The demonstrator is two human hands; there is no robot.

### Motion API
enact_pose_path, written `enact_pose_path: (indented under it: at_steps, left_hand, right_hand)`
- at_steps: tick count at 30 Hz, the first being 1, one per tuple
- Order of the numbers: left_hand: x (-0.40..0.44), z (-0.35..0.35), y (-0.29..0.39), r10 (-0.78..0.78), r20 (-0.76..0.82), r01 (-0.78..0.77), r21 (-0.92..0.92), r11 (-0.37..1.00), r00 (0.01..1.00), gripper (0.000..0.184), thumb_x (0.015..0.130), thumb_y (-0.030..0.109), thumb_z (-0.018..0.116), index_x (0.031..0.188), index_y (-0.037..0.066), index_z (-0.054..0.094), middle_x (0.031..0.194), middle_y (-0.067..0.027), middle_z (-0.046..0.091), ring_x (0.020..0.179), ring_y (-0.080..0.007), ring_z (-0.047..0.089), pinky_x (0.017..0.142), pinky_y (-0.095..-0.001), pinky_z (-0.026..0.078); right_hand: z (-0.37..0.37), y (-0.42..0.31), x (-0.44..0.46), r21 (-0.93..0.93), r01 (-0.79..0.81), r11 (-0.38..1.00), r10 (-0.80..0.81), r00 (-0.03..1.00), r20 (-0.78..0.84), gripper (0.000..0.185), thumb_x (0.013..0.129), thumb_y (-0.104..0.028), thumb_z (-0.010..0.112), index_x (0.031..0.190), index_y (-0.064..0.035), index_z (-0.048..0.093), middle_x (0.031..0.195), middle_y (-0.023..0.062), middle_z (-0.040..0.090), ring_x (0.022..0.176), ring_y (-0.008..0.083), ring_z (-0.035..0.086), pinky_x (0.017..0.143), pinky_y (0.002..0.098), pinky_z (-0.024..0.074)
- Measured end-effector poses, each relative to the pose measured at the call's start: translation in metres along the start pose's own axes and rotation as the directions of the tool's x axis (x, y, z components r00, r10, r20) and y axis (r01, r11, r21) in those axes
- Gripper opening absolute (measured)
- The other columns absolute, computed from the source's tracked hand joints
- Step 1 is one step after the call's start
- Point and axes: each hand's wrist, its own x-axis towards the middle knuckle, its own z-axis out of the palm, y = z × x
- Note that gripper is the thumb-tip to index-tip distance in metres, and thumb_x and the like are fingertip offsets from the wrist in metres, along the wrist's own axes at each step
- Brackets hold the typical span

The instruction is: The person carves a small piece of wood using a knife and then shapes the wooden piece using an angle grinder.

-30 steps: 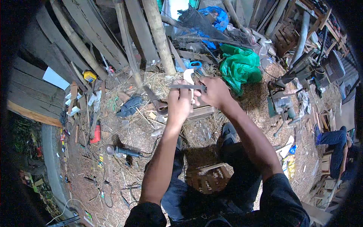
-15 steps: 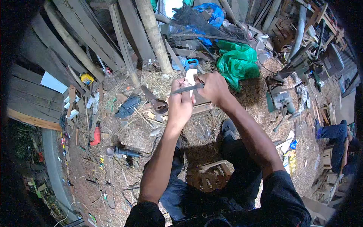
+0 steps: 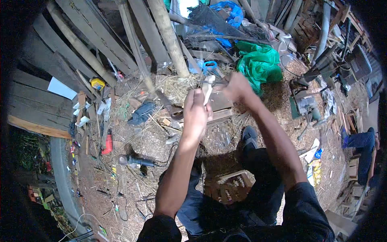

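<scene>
My left hand [image 3: 195, 111] is closed around the lower part of a small pale carved piece of wood [image 3: 207, 89], which points up and away from me. My right hand [image 3: 238, 88], smeared by motion, grips the end of a dark flat file [image 3: 218, 83]. The file lies across the upper part of the wood, and its far end is hard to make out. Below the hands is a wooden block [image 3: 219, 101] on the ground. A handsaw with a brown handle [image 3: 174, 111] lies just left of it, and a blue-handled tool [image 3: 209, 65] lies beyond.
An angle grinder [image 3: 137, 161] and a red drill [image 3: 108, 143] lie on the left among cords. Green plastic sheeting [image 3: 260, 66] is heaped beyond my right hand. A machine [image 3: 306, 105] stands at right, and another person's leg [image 3: 360, 140] shows at the far right.
My right hand has moved slightly right and blurred. The file has shifted from over my left fingers up to the wood's upper part. The whole view has shifted slightly.
</scene>
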Motion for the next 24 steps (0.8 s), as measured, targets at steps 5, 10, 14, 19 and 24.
enact_pose_path:
  at_steps: [5, 10, 14, 19, 24]
  left_hand:
    - [0.012, -0.012, -0.007, -0.105, 0.053, 0.111, -0.134, 0.985, 0.993, 0.021, 0.1, 0.025, 0.037, 0.093, 0.008, 0.046, 0.059, 0.0003, 0.042, 0.043, -0.0074, 0.035, 0.038, -0.0228, 0.028]
    - [0.024, -0.019, 0.0, -0.177, 0.145, 0.221, -0.384, 0.896, 0.973, 0.015, 0.1, 0.022, 0.038, 0.097, 0.008, 0.044, 0.058, 0.0019, 0.04, 0.044, -0.0051, 0.035, 0.037, -0.0204, 0.025]
    - [0.02, -0.017, 0.006, -0.009, 0.151, 0.05, -0.265, 0.963, 0.988, 0.025, 0.1, 0.024, 0.04, 0.118, 0.007, 0.047, 0.059, 0.0032, 0.04, 0.045, -0.0032, 0.036, 0.036, -0.0185, 0.025]
    - [0.015, -0.006, 0.009, 0.087, 0.096, -0.091, 0.034, 0.995, 0.992, 0.034, 0.1, 0.028, 0.042, 0.128, 0.008, 0.046, 0.063, 0.003, 0.047, 0.048, -0.0013, 0.038, 0.038, -0.0169, 0.028]
    - [0.014, -0.006, 0.008, 0.117, 0.104, -0.123, 0.052, 0.991, 0.988, 0.035, 0.099, 0.026, 0.045, 0.127, 0.006, 0.045, 0.067, 0.002, 0.05, 0.049, -0.0017, 0.038, 0.04, -0.0163, 0.028]
  right_hand:
    - [-0.001, 0.017, -0.006, 0.073, 0.002, 0.997, -0.004, 1.0, 0.022, 0.03, 0.066, -0.036, 0.068, 0.083, -0.0104, 0.071, 0.071, 0.0203, 0.064, 0.066, 0.0369, 0.064, 0.064, 0.0456, 0.0527]
    - [-0.01, -0.02, -0.013, -0.014, 0.057, 0.998, -0.057, 0.998, 0.03, 0.028, 0.069, -0.031, 0.064, 0.086, -0.0103, 0.071, 0.071, 0.0218, 0.064, 0.066, 0.0398, 0.063, 0.066, 0.0485, 0.052]
    - [-0.018, -0.028, -0.014, 0.1, 0.041, 0.994, -0.039, 0.999, -0.022, 0.027, 0.071, -0.032, 0.061, 0.08, -0.0073, 0.069, 0.067, 0.0219, 0.062, 0.065, 0.0396, 0.063, 0.065, 0.0486, 0.0517]
    - [-0.006, -0.022, -0.013, 0.114, 0.094, 0.989, -0.089, 0.995, -0.05, 0.024, 0.068, -0.026, 0.062, 0.075, -0.0032, 0.064, 0.063, 0.0226, 0.058, 0.061, 0.0413, 0.059, 0.059, 0.0471, 0.048]
    - [-0.006, -0.02, -0.013, 0.18, 0.151, 0.972, -0.131, 0.984, -0.12, 0.023, 0.068, -0.023, 0.061, 0.071, -0.0004, 0.06, 0.062, 0.0238, 0.056, 0.061, 0.043, 0.056, 0.057, 0.047, 0.0462]
